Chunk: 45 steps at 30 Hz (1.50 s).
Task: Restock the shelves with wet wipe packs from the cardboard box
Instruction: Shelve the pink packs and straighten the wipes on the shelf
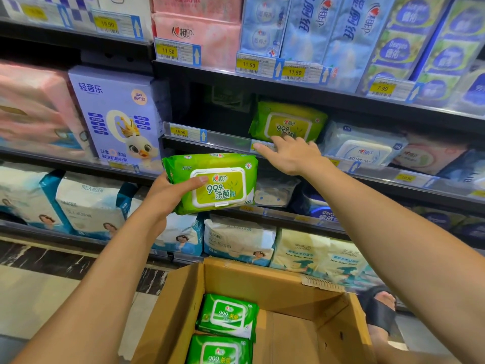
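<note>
At the centre of the frame the left hand (168,195) grasped a green wet wipe pack (217,182), thumb lying across its white flip lid and fingers hidden behind it, holding it in the air in front of the shelves. Just right of centre the right hand (291,156) was released, fingers straight and spread, its fingertips at the lower edge of a second green pack (288,120) that stood tilted on the middle shelf (225,139). Left of that pack the shelf bay was dark, with a yellow 16.50 price tag (181,132) on its rail. A white wipe pack (364,145) sat just beside it to the right. At the bottom centre the open cardboard box (262,279) held two more green packs (228,315), one behind the other against its left wall.
</note>
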Available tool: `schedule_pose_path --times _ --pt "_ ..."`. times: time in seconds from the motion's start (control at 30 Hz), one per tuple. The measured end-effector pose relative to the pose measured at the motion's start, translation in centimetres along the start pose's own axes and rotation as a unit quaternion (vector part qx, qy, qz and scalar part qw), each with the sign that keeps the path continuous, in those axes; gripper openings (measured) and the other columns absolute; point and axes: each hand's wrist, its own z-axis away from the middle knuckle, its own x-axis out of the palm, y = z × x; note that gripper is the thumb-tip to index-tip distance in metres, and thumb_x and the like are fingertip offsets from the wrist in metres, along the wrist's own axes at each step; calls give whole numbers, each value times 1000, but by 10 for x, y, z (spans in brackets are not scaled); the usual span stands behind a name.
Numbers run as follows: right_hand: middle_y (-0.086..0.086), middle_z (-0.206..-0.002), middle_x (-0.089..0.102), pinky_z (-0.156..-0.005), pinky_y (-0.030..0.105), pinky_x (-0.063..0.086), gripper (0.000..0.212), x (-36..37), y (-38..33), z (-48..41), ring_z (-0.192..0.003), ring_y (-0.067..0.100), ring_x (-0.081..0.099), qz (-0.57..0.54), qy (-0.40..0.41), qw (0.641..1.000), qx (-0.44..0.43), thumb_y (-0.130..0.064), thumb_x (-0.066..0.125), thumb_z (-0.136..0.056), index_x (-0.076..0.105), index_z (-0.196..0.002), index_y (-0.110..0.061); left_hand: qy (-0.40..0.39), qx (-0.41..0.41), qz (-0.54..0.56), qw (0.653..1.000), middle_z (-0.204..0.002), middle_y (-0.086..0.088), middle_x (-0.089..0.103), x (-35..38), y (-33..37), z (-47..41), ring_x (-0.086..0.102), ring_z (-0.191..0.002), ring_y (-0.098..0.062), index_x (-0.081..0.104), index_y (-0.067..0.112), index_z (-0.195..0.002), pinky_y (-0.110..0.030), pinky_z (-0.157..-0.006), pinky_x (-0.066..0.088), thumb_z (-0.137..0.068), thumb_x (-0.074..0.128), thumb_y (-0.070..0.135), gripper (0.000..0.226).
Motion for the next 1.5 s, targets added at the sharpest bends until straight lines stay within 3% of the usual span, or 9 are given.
schedule_pose_path --times 0.3,0.47,0.73,0.9,1.03,1.2,1.37,1.43,1.5 --pt "8 -173 14 -124 65 2 102 -9 3 -16 -157 44 12 -34 -78 996 25 -94 3 -83 9 -166 -35 10 -7 -1 1000 -106 4 80 -3 -2 -4 77 -93 -13 69 25 -121 -27 -70 59 -81 85 28 44" --pt "8 -173 17 -124 65 8 106 -8 4 -26 -157 42 18 -14 -74 997 11 -98 1 -78 9 -165 -40 18 -12 -7 1000 -106 5 80 -5 -4 -9 77 -95 -16 70 25 -122 -34 -77 61 -80 86 29 45" --pt "3 -174 15 -124 66 4 114 -13 9 -37 -158 37 16 -37 -93 995 17 -102 3 -73 14 -166 -37 16 -15 -13 1000 -99 7 80 -3 -3 -12 78 -88 -13 71 26 -113 -23 -62 60 -83 84 26 33" --pt "6 -173 17 -123 66 6 114 -10 12 -41 -157 39 19 -44 -92 995 6 -103 7 -73 13 -165 -38 11 -15 -20 1000 -104 6 80 -1 -4 -13 77 -92 -13 69 26 -118 -29 -72 59 -81 84 28 39" --pt "11 -169 29 -120 62 21 108 -3 16 -37 -152 41 30 1 -41 999 -12 -101 18 -78 19 -164 -36 0 -11 -20 1000 -106 6 80 1 -3 -12 77 -95 -14 70 26 -118 -33 -77 59 -81 84 28 40" --pt "14 -158 44 -116 63 27 100 6 16 -30 -144 40 40 24 47 998 -43 -93 28 -85 36 -158 -26 -10 -4 -12 1000 -108 7 79 4 0 -9 77 -96 -13 68 27 -122 -34 -81 58 -79 85 27 46" --pt "7 -145 56 -109 52 36 70 15 21 -12 -134 33 49 17 186 978 -94 -68 47 -98 49 -149 -21 -22 8 -3 1000 -110 8 79 7 6 -2 76 -98 -10 66 27 -125 -27 -78 56 -79 85 27 50" --pt "2 -140 59 -107 49 39 55 17 22 3 -131 27 51 -18 234 965 -118 -56 52 -100 57 -142 -21 -25 13 2 1000 -112 8 78 10 9 1 76 -99 -11 66 28 -126 -28 -79 56 -77 85 28 52" --pt "-2 -128 65 -99 44 46 42 18 20 25 -119 19 57 -125 241 953 -132 -48 49 -105 65 -133 -21 -28 22 6 999 -111 8 78 14 13 5 76 -99 -11 65 29 -124 -28 -80 56 -77 86 28 52"
